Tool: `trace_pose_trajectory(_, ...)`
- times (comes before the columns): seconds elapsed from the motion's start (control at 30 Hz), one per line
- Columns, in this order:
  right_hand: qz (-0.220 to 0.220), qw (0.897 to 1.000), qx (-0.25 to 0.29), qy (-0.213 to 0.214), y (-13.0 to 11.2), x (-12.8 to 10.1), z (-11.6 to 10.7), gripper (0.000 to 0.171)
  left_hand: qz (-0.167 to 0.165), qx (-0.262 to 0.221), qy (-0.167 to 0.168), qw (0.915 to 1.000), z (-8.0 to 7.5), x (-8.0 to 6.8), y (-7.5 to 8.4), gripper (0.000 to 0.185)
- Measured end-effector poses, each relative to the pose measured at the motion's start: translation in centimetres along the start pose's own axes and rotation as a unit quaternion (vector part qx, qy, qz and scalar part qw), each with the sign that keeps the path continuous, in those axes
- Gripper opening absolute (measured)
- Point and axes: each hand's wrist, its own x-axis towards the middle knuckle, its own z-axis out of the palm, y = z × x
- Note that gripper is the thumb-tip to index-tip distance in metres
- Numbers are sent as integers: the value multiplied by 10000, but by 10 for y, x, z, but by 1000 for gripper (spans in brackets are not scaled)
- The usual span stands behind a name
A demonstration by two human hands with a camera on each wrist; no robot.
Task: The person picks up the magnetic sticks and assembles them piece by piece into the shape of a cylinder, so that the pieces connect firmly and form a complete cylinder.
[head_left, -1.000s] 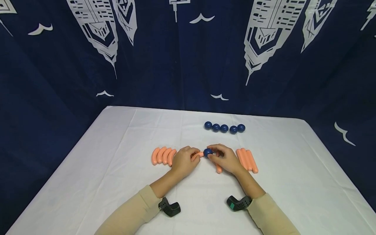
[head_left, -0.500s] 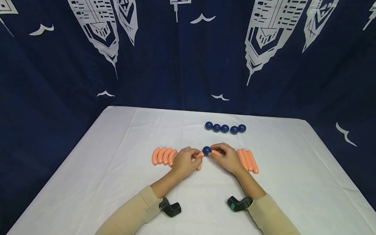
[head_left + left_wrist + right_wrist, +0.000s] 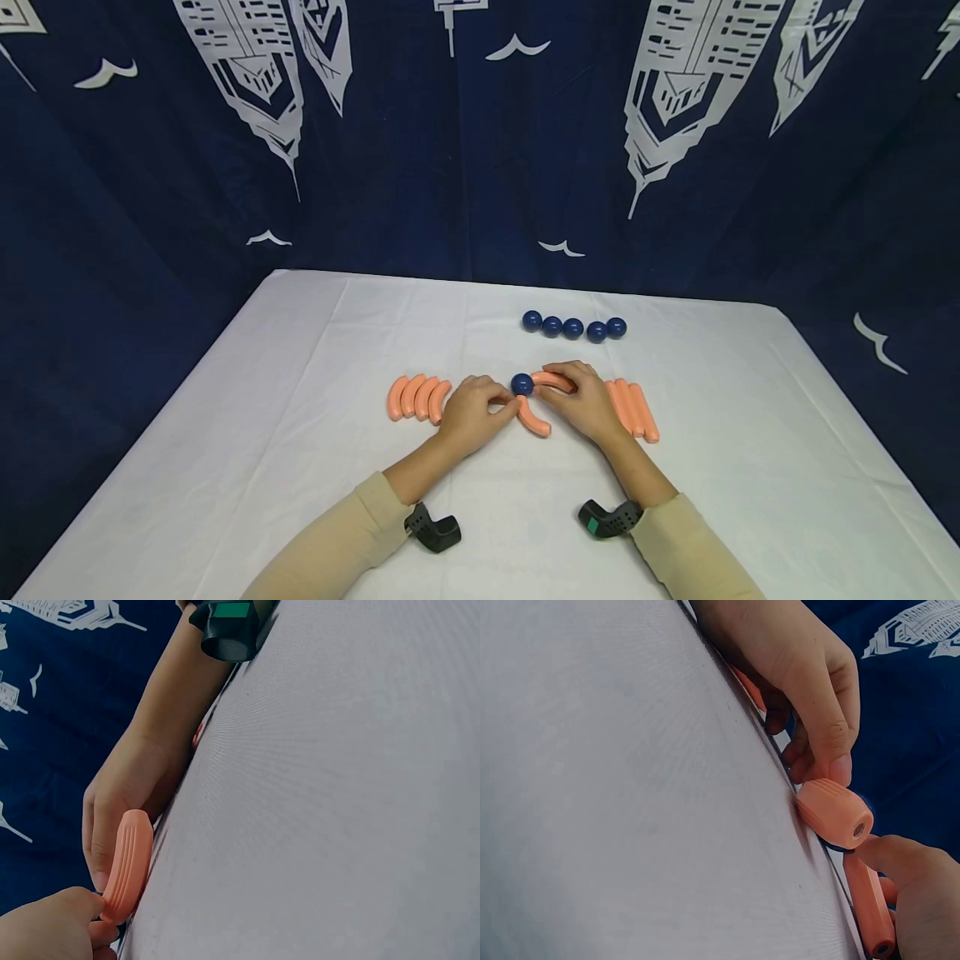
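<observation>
A dark blue ball (image 3: 522, 384) sits on the white table (image 3: 300, 467) between my hands, with two curved orange pieces meeting at it. My left hand (image 3: 501, 403) pinches the near end of the lower curved piece (image 3: 534, 417), which runs from the ball toward me and to the right. My right hand (image 3: 551, 385) grips the upper curved piece (image 3: 553, 379), which arcs right from the ball. In the left wrist view a ribbed orange piece (image 3: 127, 866) lies against my left fingertips (image 3: 52, 926). The right wrist view shows an orange piece's end (image 3: 832, 812) under the left hand's fingers (image 3: 817, 712).
Several curved orange pieces (image 3: 416, 397) lie in a row left of my left hand. Straight orange pieces (image 3: 633, 408) lie right of my right hand. A row of several blue balls (image 3: 573, 327) sits farther back. Dark patterned curtains (image 3: 480, 150) surround the table.
The ball has shifted slightly left. The lower curved piece now lies in plain sight on the table, and the right hand's piece has moved up beside the ball.
</observation>
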Motion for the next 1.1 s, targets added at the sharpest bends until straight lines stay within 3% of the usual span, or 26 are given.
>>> trace_pose_trajectory(0.17,-470,9988,0,-129,0,0,0,27,-140,-251,84,9996,1,1,0,28)
trace_pose_trajectory(0.3,-778,9967,-13,-219,-1,-1,-1,24,9,-428,-143,9990,2,2,-2,43)
trace_pose_trajectory(0.43,-921,9953,43,-285,-1,-1,0,23,200,-516,-537,9970,3,1,-5,40)
trace_pose_trajectory(0.57,-899,9954,56,-331,-1,-2,0,25,308,-563,-715,9954,2,1,-5,34)
trace_pose_trajectory(0.73,-698,9973,-85,-224,-2,-1,1,33,373,-550,-619,9959,2,1,-5,31)
trace_pose_trajectory(0.87,-487,9987,-55,-171,-2,-1,1,28,334,-536,-487,9968,1,1,-3,29)
trace_pose_trajectory(1.1,-537,9985,-60,16,-1,0,3,24,305,-456,-316,9980,0,2,-3,25)
